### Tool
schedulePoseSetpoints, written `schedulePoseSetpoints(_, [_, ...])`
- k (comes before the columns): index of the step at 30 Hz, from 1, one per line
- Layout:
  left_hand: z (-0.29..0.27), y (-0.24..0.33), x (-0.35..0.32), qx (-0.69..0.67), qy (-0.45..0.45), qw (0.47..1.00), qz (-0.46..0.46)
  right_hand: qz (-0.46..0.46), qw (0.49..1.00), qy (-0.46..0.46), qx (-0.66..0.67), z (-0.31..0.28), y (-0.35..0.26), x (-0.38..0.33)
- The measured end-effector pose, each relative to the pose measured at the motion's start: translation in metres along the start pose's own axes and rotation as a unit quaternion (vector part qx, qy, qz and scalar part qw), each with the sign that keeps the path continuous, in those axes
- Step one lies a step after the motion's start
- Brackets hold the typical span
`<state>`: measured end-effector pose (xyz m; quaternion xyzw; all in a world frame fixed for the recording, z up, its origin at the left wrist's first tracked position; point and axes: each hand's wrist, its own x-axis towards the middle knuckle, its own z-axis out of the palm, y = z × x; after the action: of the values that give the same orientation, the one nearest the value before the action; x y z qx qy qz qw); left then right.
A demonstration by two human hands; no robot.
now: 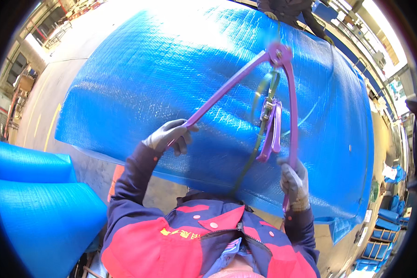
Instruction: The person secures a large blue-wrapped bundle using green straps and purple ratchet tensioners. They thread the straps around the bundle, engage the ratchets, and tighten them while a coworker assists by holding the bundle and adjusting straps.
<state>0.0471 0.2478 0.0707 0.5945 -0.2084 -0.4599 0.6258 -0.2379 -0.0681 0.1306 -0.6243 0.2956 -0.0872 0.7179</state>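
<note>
In grey gloves, my left hand (pixel 171 136) and my right hand (pixel 295 183) each close round one long handle of a purple strapping sealer (pixel 234 84). Its handles are spread wide, with the head over the green strap (pixel 247 171); I cannot tell whether the jaws touch it. Below the head, a purple strap tensioner (pixel 270 132) sits on the strap, its handles close together, and neither hand touches it. A loop of strap stands up beside the tensioner. The strap runs across a large load covered in blue bubble sheeting (pixel 148 78).
A co-worker (pixel 287 9) in dark clothes stands at the load's far edge, gloved hands on it. Big blue rolls (pixel 46 213) lie at my left. Racks with blue items (pixel 380 238) stand on the right. Concrete floor (pixel 41 106) with yellow lines shows at left.
</note>
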Motion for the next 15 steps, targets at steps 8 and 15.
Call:
schedulePoseSetpoints(8, [0.02, -0.001, -0.036, -0.02, 0.211, 0.971, 0.11, -0.04, 0.989, -0.107, 0.09, 0.192, 0.02, 0.078])
schedulePoseSetpoints(15, [-0.085, 0.0, -0.014, -0.022, 0.252, 0.963, 0.098, -0.052, 0.983, -0.176, -0.01, 0.294, 0.042, 0.162])
